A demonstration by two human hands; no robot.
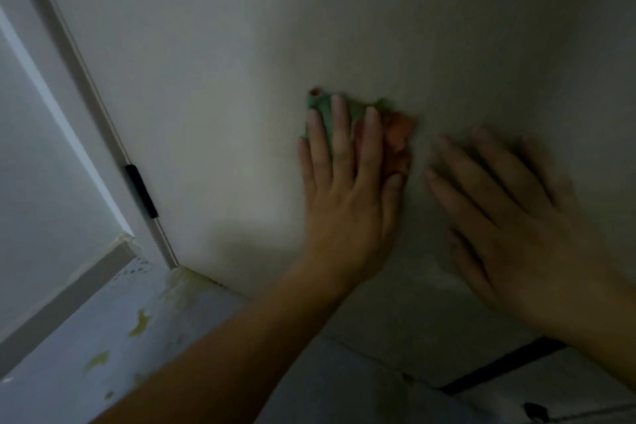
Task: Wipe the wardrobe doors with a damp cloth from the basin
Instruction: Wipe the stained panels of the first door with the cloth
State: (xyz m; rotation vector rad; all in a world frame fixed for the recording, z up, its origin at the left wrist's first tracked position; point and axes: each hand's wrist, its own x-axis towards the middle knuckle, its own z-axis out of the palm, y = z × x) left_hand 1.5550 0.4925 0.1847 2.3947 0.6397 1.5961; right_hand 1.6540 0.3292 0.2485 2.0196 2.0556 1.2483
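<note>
Head view: a person's left hand (344, 189) presses a green-and-orange cloth (323, 112) flat against a white wardrobe door (241, 62), fingers (339, 127) straight and spread over the fabric rather than curled round it. The right hand (509, 217), blurred, lies just right of the cloth with its fingers also straight, palm toward the same door and holding nothing. Wiping appears under way low on the panel, near the floor (103, 337), which carries yellowish stains. How much of the door is already clean cannot be told; the dim surface shows no clear wet track. A black fitting (141, 191) sits on the door's left edge. The basin is out of view. No brand, label or writing is legible.
</note>
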